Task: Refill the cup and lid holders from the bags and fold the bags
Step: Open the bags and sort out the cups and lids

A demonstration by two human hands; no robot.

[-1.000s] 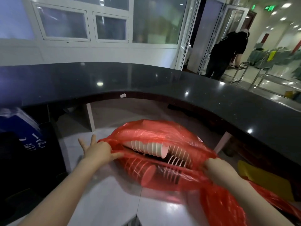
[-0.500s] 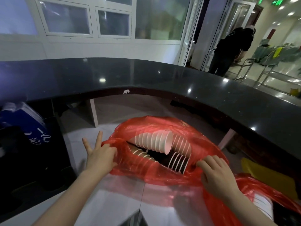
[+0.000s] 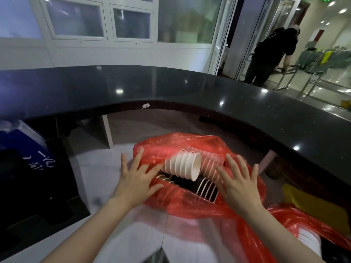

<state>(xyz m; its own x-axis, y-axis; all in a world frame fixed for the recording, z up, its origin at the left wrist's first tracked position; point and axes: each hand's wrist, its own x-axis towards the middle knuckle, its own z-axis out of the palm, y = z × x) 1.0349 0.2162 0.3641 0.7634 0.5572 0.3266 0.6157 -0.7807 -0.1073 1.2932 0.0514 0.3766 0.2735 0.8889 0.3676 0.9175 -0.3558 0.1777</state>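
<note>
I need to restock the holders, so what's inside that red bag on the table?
Inside the red bag lie stacks of white paper cups, one stack poking out at the mouth. The plastic hides how many stacks lie deeper; no lids show.

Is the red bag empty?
No, stacks of white paper cups lie inside the open red bag between both spread hands.

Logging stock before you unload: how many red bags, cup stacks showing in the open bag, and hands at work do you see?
Red bags: 2, the open bag and a second bag at lower right.
Cup stacks in the open bag's mouth: 3, white stack, rear stack, lower stack. More may be hidden.
Hands: 2, left hand, right hand, both spread open.
Total: 7
</note>
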